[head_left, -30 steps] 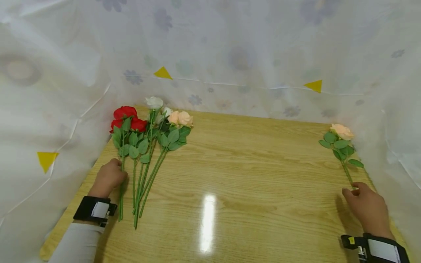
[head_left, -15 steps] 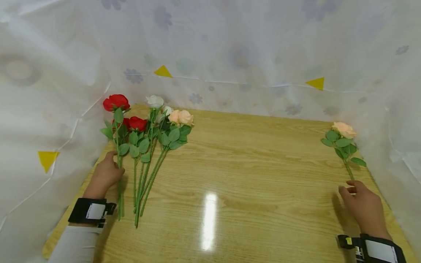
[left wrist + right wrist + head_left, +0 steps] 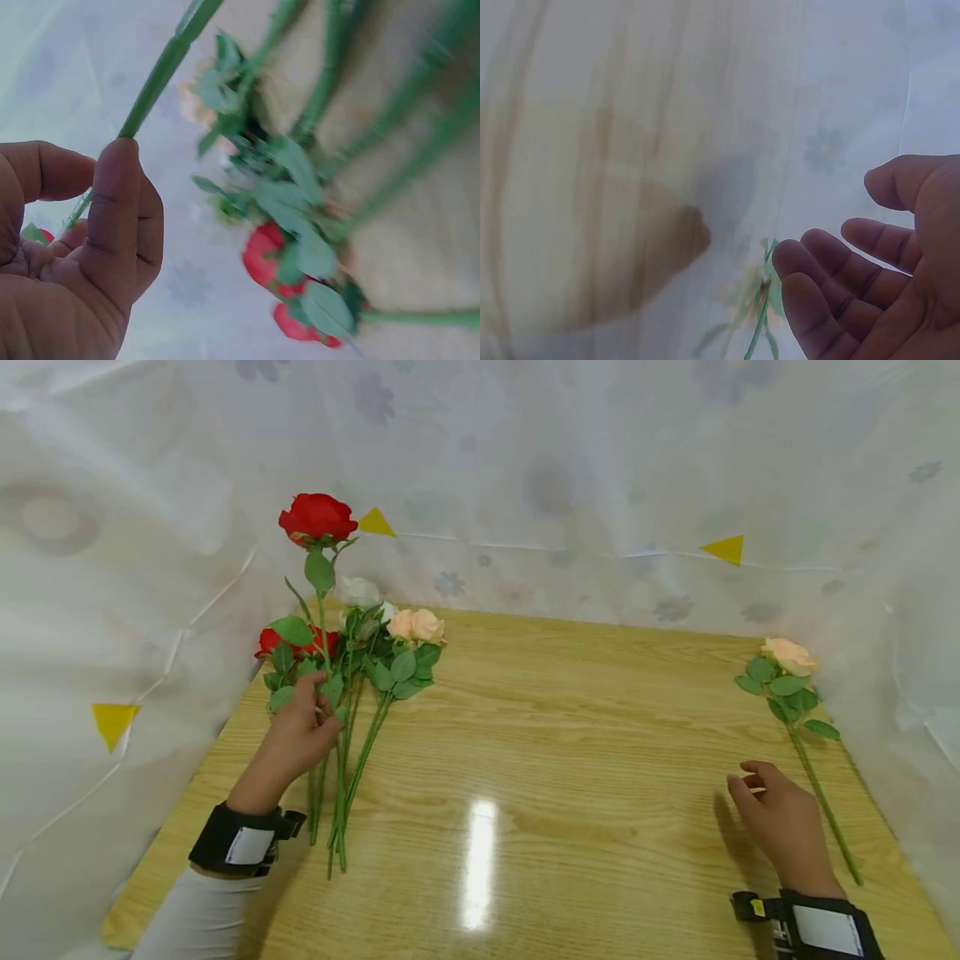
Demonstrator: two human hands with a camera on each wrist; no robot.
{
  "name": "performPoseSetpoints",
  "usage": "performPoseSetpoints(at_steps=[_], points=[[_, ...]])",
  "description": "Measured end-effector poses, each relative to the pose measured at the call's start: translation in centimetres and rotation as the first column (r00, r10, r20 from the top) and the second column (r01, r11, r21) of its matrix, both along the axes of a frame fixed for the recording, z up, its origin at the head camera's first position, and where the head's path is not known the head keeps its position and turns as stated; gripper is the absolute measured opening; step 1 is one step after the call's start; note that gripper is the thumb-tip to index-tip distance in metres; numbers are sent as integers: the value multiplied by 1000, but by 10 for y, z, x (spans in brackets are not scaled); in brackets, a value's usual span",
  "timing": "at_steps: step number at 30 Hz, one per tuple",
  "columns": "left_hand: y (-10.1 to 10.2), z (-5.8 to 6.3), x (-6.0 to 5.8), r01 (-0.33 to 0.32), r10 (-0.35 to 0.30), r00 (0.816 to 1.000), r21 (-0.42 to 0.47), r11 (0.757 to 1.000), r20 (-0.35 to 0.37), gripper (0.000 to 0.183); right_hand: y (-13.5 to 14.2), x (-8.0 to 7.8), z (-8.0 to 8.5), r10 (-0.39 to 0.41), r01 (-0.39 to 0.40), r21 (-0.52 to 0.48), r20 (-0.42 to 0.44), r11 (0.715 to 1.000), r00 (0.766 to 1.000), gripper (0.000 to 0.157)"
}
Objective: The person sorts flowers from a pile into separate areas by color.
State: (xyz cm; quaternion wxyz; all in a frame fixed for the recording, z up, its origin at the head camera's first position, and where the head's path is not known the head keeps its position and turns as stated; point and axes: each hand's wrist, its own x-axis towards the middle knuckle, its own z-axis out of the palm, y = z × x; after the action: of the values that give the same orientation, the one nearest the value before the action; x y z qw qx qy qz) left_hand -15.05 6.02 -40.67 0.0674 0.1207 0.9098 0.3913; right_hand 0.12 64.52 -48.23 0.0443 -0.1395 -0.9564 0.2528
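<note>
The fingers and thumb of the left hand pinch the stem of a red rose, held nearly upright with its bloom well above the fingertips. Left of these fingers, a small yellow flag hangs on the pale plastic sheet. Behind the fingers, a black band circles the wrist, next to a white sleeve. Just beyond the fingertips, two more red roses lie on the wooden table, partly covered by the leaves of the held one. Slightly right of them come white roses, then a pair of peach roses, farther out and to the right of the same fingers; their stems run back past the hand on its right side.

Well apart to the right, the fingers of the right hand are loosely bent and spread, with a gap to the thumb. A single peach rose lies beyond and to the right of these fingertips, its stem passing just right of the hand.
</note>
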Motion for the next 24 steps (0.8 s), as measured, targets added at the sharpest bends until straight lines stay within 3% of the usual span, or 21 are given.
performPoseSetpoints(at_steps=[8, 12, 15, 19, 24], points=[[50, 23, 5, 50, -64, 995, 186, 981, 73, 72, -51, -16, 11, 36, -47, -99, -110, 994, 993, 46], [68, 24, 2, 53, -73, 995, 256, 965, 68, 79, -81, -27, 11, 83, -106, -145, -160, 984, 984, 43], [80, 16, -5, 72, -100, 993, 341, 937, 65, 82, -104, -33, 11, 129, -162, -186, -180, 969, 975, 41], [103, 23, -2, 89, -135, 988, 423, 902, 80, 80, -142, -40, 15, 192, -243, -268, -202, 932, 960, 36], [133, 38, 7, 103, -176, 979, 508, 855, 99, 77, -193, -41, 21, 276, -345, -410, -220, 844, 936, 28]])
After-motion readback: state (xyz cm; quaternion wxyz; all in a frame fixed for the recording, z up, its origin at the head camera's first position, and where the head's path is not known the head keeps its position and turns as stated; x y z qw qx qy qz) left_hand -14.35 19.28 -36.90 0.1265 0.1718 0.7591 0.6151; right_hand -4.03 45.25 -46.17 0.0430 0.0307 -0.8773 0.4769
